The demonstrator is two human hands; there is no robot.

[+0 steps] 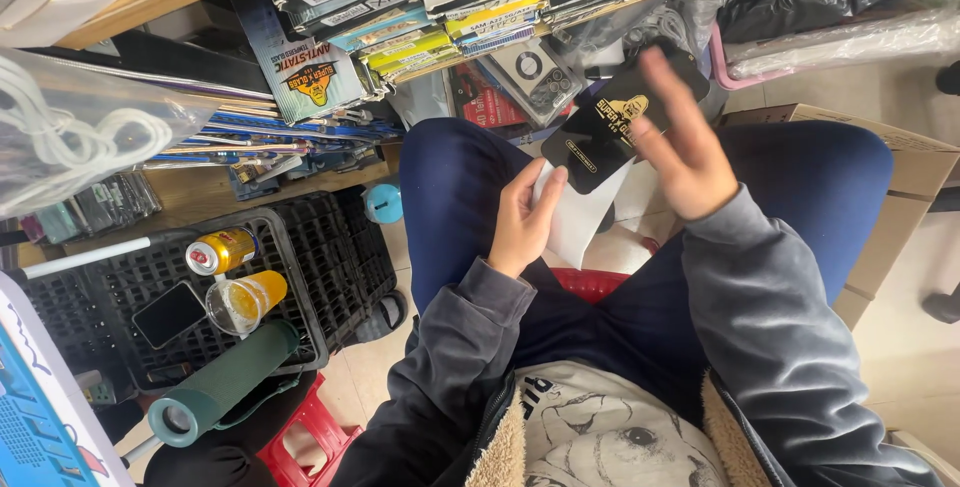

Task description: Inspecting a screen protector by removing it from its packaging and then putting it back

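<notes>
Both hands [600, 182] hold a flat black packet [600, 132], yellow-printed.

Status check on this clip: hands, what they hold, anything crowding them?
Left hand pinching white sleeve. Right hand, fingers spread, blurred, at black packet. Stacked packets on shelf close ahead.

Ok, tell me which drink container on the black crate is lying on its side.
The yellow can: it lies flat on the black crate. The plastic cup beside it points its open mouth at the camera.
</notes>
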